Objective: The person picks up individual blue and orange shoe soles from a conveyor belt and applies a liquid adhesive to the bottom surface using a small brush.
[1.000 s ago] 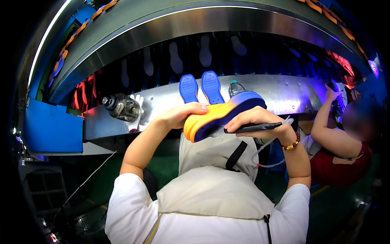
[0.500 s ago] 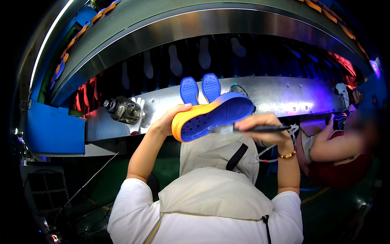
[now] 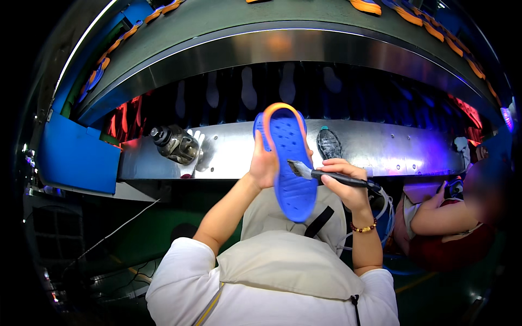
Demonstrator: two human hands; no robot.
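My left hand (image 3: pixel 265 167) is closed around the side of a shoe sole (image 3: pixel 296 198), blue inside with an orange rim, its orange end pointing away from me. Between the fingers of my right hand (image 3: pixel 349 189) is a brush (image 3: pixel 340 178) with a black handle and pale, flat bristles. The bristle tip is over the blue inner face of the sole; whether it touches is hard to tell. Behind the held sole, two blue soles (image 3: pixel 259 124) on the metal ledge are mostly hidden.
The metal ledge (image 3: pixel 375 146) bears a metal fitting (image 3: pixel 175 144), a white glove (image 3: pixel 197 142) and a dark oval object (image 3: pixel 329 143). Beyond, a green conveyor belt (image 3: pixel 315 12) carries orange-and-blue soles. Thin tubes (image 3: pixel 389 204) hang by my right wrist. A co-worker's arm (image 3: pixel 435 214) is at right.
The held sole has turned from lying crosswise to lengthwise, orange end far. The brush has swung so its bristles lie over the sole's middle. My view has shifted slightly.
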